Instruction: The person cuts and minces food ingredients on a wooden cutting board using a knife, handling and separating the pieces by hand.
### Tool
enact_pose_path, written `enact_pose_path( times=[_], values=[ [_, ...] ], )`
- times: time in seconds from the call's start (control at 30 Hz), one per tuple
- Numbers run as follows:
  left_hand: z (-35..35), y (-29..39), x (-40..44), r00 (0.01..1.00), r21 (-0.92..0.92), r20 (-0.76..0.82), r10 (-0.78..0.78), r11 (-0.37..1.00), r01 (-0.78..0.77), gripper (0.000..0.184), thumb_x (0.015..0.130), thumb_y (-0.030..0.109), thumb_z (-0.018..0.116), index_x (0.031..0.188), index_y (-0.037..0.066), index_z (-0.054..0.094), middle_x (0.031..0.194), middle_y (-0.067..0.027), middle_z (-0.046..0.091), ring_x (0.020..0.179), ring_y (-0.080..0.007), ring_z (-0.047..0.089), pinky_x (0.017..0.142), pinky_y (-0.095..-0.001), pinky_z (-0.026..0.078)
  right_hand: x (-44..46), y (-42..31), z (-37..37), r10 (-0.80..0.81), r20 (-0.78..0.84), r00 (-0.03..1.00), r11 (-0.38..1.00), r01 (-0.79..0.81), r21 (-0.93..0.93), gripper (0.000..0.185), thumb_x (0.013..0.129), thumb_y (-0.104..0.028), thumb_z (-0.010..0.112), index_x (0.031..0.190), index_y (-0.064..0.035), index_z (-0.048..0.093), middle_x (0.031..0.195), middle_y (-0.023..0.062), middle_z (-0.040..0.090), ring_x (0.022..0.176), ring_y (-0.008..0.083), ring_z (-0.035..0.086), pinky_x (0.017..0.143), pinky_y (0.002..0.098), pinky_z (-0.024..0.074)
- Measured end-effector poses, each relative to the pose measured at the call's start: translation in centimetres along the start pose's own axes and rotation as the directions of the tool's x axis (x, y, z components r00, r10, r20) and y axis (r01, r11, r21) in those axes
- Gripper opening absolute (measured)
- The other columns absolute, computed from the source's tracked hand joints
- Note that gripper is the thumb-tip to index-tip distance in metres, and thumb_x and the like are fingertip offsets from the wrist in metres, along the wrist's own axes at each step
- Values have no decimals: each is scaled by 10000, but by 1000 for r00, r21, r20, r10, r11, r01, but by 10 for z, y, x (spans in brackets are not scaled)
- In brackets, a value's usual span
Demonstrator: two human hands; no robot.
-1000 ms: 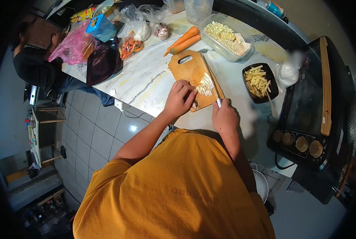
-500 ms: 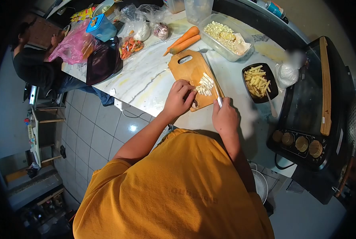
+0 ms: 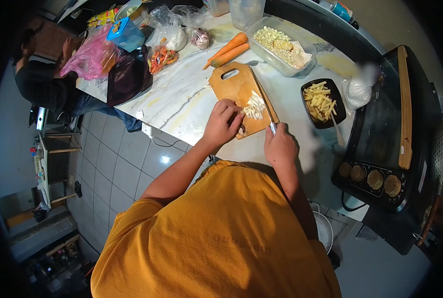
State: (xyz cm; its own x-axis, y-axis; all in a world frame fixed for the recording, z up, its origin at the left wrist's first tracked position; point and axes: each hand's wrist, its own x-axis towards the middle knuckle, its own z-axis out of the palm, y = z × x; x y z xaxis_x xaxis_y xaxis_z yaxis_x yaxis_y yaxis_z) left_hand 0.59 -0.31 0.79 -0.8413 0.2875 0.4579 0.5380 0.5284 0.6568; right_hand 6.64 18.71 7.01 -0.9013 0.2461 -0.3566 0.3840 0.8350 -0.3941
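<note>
A wooden cutting board [image 3: 226, 89] lies near the counter's front edge, its handle slot toward the back. On it rests a small heap of pale, thinly cut strips [image 3: 254, 106]. My left hand [image 3: 223, 122] is on the board's left side, fingers curled against the heap; what they pinch is hidden. A small dark bit [image 3: 241, 130] lies below those fingertips. My right hand [image 3: 281, 145] is closed around the handle of a knife [image 3: 267, 105]. Its narrow blade points away from me along the board's right edge, right of the strips.
Behind the board lie carrots [image 3: 230, 51] and a clear tub of chopped pale food [image 3: 280, 48]. Rightward are a black bowl of pale sticks [image 3: 320, 102] with a spoon and a black oven [image 3: 380, 129]. Bags [image 3: 95, 54] crowd the left; a person [image 3: 42, 84] is beyond.
The knife blade has shifted slightly beside the strips, with a small movement of my right hand. My left hand stays in place.
</note>
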Motion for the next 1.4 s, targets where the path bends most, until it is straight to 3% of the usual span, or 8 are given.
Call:
enact_pose_path(
  times=[0.77,1.07,1.27,1.4],
  values=[
    [-4,0,-2,1000,-40,-5,22,999,-22,166,854,37,688,1013,-1,658,1003,-141,590,1063,-340,567,929,-412,476,-6,-3,9,-150,53,987,988,147,55,342,1013,-352,480,1092,-20,486,835,271,689,830,491,668,745,583,509],
    [-3,3,-4,998,1,-35,-59,998,59,196,836,4,601,1024,-4,657,1059,-165,588,1136,-379,534,988,-443,446,-5,3,13,-151,-4,989,984,151,99,356,1005,-381,499,1055,-29,494,820,292,669,808,510,644,717,596,493],
    [-3,11,2,995,33,-45,-87,996,88,292,812,110,676,1080,5,629,1085,-178,585,1133,-378,528,993,-465,420,0,12,18,-155,-107,982,978,168,123,355,1007,-383,496,1057,-31,501,796,281,669,791,504,646,699,588,495],
    [3,17,4,994,119,-33,-105,987,108,473,764,268,776,1135,31,607,1088,-147,588,1105,-346,523,969,-449,369,-3,9,11,-119,-8,993,988,119,100,373,1010,-361,489,1126,-7,493,858,286,684,842,495,662,753,583,507]
  ],
)
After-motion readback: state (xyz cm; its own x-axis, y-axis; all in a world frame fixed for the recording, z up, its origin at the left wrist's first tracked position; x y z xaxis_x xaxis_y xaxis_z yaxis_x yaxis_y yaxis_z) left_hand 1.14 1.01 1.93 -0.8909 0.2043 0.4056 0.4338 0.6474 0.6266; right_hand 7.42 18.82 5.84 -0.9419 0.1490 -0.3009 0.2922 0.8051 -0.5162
